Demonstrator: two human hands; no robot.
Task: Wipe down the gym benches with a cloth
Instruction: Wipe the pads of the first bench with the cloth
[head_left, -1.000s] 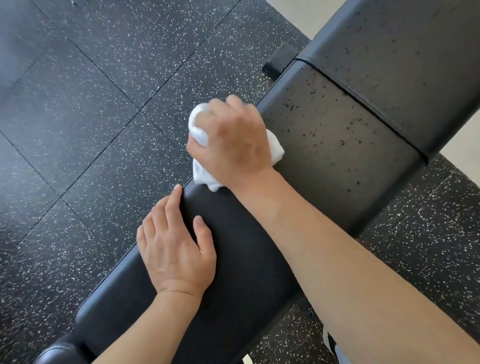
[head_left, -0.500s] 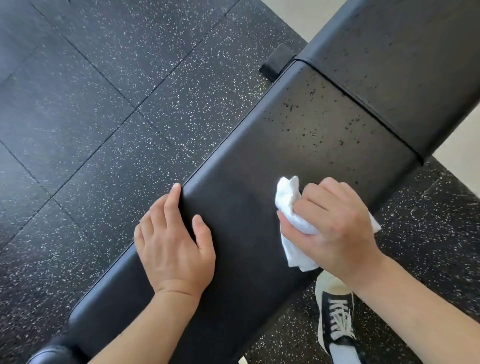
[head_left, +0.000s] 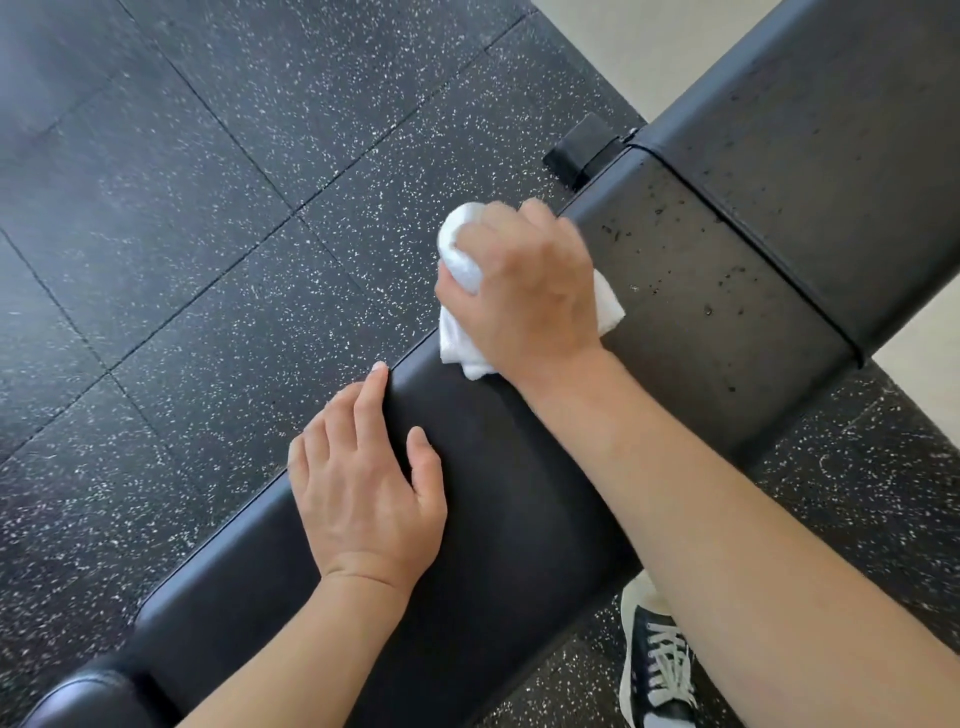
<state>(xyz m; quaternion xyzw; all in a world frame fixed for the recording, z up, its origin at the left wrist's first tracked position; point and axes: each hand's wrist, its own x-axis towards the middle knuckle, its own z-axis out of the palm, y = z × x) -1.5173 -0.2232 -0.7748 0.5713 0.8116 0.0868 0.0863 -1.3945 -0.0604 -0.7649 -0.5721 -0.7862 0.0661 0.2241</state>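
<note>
Right hand: the right hand (head_left: 524, 291) has its fingers curled round a bunched white cloth (head_left: 460, 260), pressing it onto the far-left edge of the bench pad (head_left: 519, 493).
Left hand: the left hand (head_left: 363, 483) lies flat on the pad nearer the camera, fingers straight and holding nothing, fingertips reaching over the left edge.
Cloth: it sits on the pad just short of the droplets (head_left: 675, 260), partly overhanging the left edge.
Unwiped area: droplets speckle the pad to the right of the cloth and the next pad (head_left: 831, 156) beyond the seam (head_left: 769, 249).
Wiped area: the pad between the two hands looks matt and free of drops.
Step in hand: wiping across the pad's width, I judge.
Doing it well: keep the cloth pressed flat and overlap each pass, working towards the seam so no drops are skipped.
Bracing: the flat hand is best kept on the dry part, clear of the cloth's path.
Risk: a tight wad touches little surface; spreading it would likely catch more.
Surroundings: speckled rubber floor (head_left: 208, 208); a dark sneaker (head_left: 660, 670) at the near right.
</note>
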